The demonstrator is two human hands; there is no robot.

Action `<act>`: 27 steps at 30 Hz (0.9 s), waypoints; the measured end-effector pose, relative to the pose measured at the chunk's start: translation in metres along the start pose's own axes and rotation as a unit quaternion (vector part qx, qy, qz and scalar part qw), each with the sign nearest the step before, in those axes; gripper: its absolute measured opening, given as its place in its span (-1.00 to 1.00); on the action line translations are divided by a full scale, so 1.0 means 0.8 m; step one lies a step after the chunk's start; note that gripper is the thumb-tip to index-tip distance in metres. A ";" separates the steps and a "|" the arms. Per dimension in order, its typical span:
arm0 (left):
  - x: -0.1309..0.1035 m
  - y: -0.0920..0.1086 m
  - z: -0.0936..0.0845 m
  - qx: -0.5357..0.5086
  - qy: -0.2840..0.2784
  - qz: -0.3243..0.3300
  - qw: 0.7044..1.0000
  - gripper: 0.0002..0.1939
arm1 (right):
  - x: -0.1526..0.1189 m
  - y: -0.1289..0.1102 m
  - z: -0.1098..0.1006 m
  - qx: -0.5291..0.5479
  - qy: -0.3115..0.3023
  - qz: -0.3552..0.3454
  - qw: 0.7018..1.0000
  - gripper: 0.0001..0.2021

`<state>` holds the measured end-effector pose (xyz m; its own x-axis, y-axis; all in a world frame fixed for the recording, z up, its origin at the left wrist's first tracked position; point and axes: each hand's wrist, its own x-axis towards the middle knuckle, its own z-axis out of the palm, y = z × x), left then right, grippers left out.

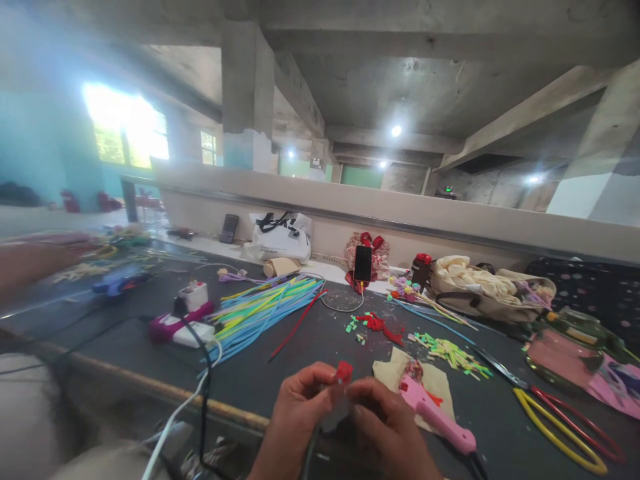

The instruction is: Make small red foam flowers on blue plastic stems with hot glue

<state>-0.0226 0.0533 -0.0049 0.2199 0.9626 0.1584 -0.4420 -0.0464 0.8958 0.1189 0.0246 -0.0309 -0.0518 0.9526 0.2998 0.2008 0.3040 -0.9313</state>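
Observation:
My left hand (303, 403) pinches a small red fuzzy piece (344, 372) between thumb and fingertip, above the table's front edge. Close beside it on the right, my right hand (383, 413) has its fingers curled together; motion blurs what they hold, if anything. A pink hot glue gun (437, 417) lies to the right on a beige cloth (387, 370), with red scraps by its nozzle. Beyond my hands are short red pieces (380, 325) and green ones (353, 325). One long red pipe cleaner (297, 327) lies left of these.
A bundle of blue and yellow pipe cleaners (270, 317) lies left, beside a power strip (183, 328) with trailing cords. Scissors (555, 417) and a glass jar (565, 347) stand or lie right. A phone (363, 263) leans at the back. Another person's arm (40, 263) reaches in left.

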 end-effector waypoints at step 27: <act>-0.001 -0.008 -0.005 0.023 -0.070 -0.016 0.997 -0.87 | -0.006 -0.026 -0.004 0.043 0.003 0.037 0.998 -0.84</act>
<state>-0.0234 0.0537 -0.0122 0.3542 0.9169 0.1838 -0.3931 -0.0323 0.9189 0.1181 0.0134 -0.0122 -0.0339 0.9726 0.2301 0.1194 0.2326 -0.9652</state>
